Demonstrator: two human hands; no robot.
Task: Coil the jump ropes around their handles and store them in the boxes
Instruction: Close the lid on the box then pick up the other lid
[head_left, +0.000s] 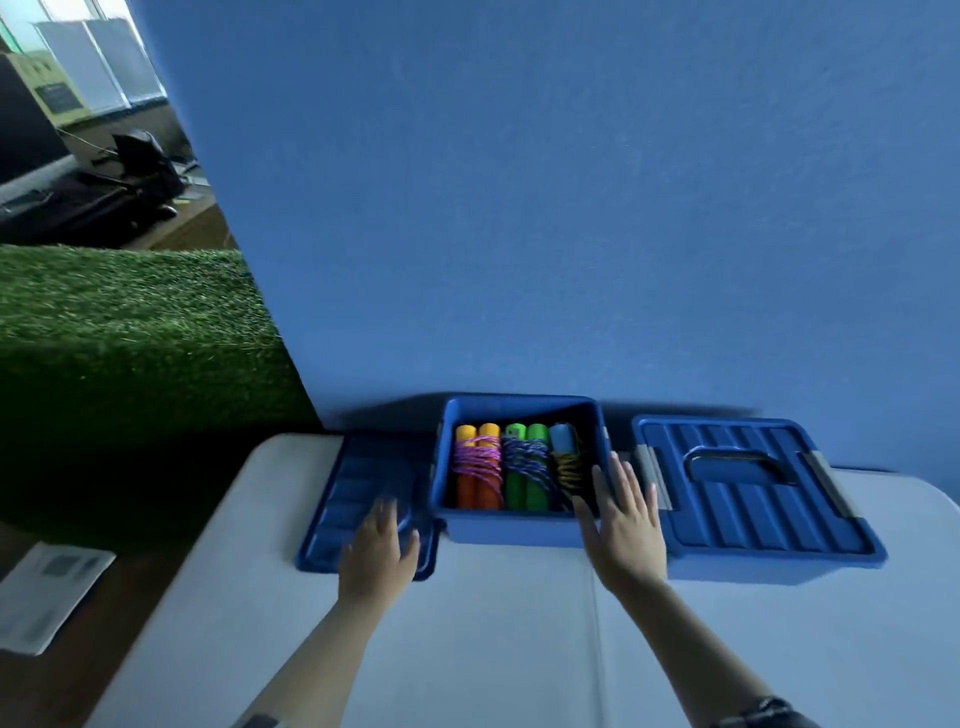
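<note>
Both hands flat, L (382, 540) on ribbed plastic lid (337, 499), R (621, 525) by open box (519, 527)

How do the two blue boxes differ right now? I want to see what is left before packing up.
The middle box is open, its lid lying flat to its left; the right box has its lid on. The middle box shows three coiled ropes: orange, green and light blue handles; the right box's contents are hidden. The right hand rests at the middle box's right edge; no hand touches the right box. Both are blue plastic on the white table.
</note>
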